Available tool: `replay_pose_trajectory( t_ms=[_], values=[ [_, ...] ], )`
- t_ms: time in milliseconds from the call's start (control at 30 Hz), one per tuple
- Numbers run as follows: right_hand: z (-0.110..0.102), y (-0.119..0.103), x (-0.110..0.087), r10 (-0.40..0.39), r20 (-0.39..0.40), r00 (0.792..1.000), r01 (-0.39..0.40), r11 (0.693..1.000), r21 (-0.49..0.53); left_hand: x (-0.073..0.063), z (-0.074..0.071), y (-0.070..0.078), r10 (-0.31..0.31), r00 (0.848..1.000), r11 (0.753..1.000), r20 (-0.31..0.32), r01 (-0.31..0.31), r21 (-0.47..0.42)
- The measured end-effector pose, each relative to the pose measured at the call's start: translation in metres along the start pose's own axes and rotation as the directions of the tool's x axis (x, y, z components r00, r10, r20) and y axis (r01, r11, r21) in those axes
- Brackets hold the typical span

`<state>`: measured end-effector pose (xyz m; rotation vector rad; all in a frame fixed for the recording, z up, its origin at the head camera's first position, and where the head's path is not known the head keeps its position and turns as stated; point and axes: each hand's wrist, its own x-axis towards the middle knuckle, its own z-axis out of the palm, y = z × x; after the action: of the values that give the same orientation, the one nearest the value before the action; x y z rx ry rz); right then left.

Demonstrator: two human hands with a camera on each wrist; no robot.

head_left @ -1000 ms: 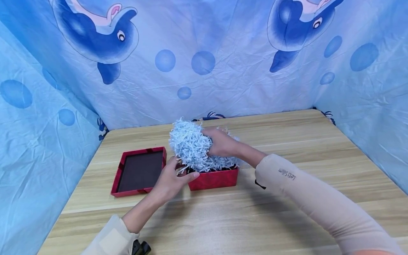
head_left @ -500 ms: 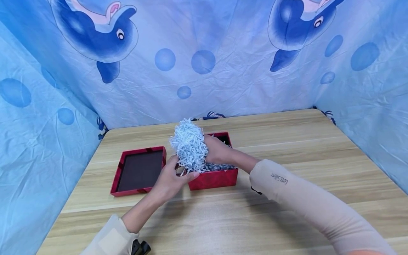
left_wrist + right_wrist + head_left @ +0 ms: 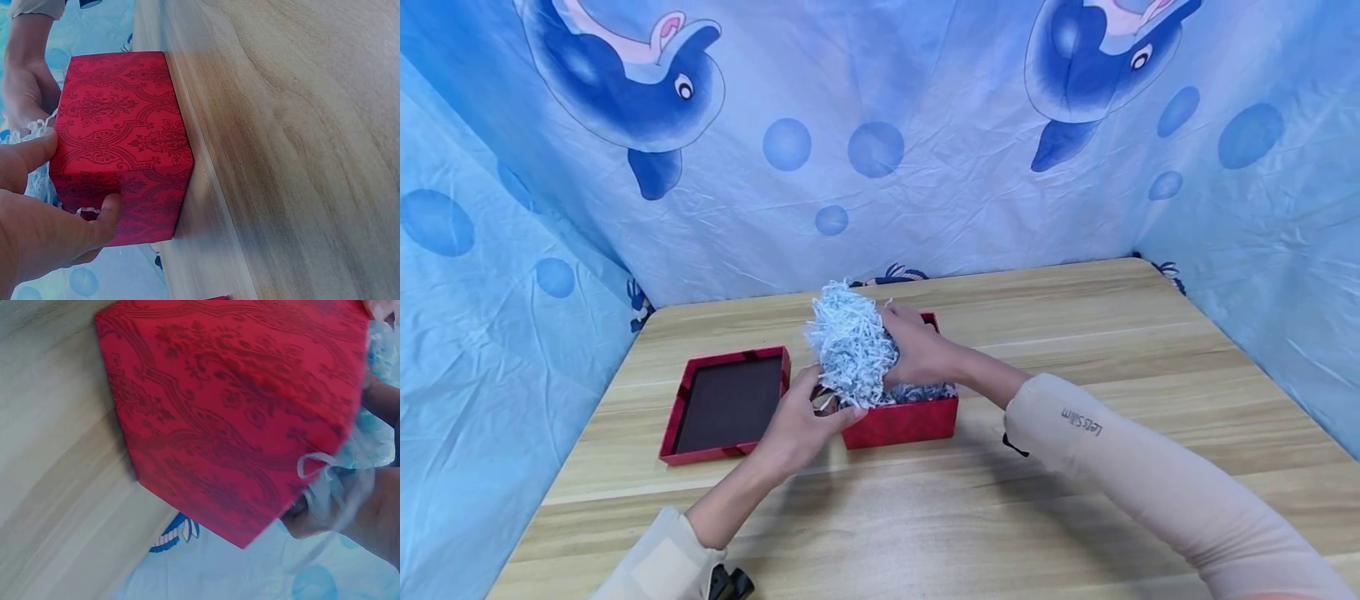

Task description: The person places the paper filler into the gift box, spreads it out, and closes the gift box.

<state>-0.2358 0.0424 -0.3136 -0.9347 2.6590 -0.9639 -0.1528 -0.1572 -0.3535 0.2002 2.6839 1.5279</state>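
A red patterned box (image 3: 901,422) (image 3: 122,144) (image 3: 237,412) stands open on the wooden table (image 3: 1000,500), holding pale blue-white shredded paper (image 3: 850,350). My right hand (image 3: 917,350) grips a big clump of that paper over the box's left part. My left hand (image 3: 808,417) (image 3: 44,212) holds the box's near left corner, thumb on the front wall, fingers curled round the side. Strands of paper (image 3: 325,481) hang by the box edge in the right wrist view.
The box's red lid (image 3: 727,404) lies upside down to the left, dark inside showing. Blue dolphin-print cloth (image 3: 880,150) walls the table at the back and both sides. The table's wood stretches bare to the right and front.
My right hand has squeezed the paper clump smaller and pressed it down and left into the box, uncovering the box's far right corner. The left hand has kept its hold.
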Motion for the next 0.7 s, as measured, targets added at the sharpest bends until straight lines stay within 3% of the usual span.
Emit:
replay_pose_trajectory(
  t_ms=[133, 267, 467, 700],
  values=[
    [-0.009, -0.003, -0.006, 0.019, 0.031, 0.999, -0.018, 0.999, -0.044, 0.000, 0.001, 0.000, -0.020, 1.000, 0.998, 0.014, 0.021, -0.054],
    [-0.018, -0.006, -0.012, 0.005, 0.059, 0.998, -0.003, 1.000, -0.031, 0.000, 0.002, -0.001, 0.000, 1.000, 0.996, 0.026, 0.002, -0.091],
    [-0.026, -0.011, -0.015, -0.052, 0.058, 0.997, 0.053, 0.998, -0.022, -0.002, 0.001, -0.001, 0.001, 1.000, 0.999, 0.013, -0.001, -0.040],
    [-0.020, -0.015, -0.015, -0.099, 0.021, 0.995, 0.100, 0.993, -0.061, -0.004, 0.000, -0.001, 0.003, 1.000, 1.000, 0.013, -0.002, -0.007]
  ],
)
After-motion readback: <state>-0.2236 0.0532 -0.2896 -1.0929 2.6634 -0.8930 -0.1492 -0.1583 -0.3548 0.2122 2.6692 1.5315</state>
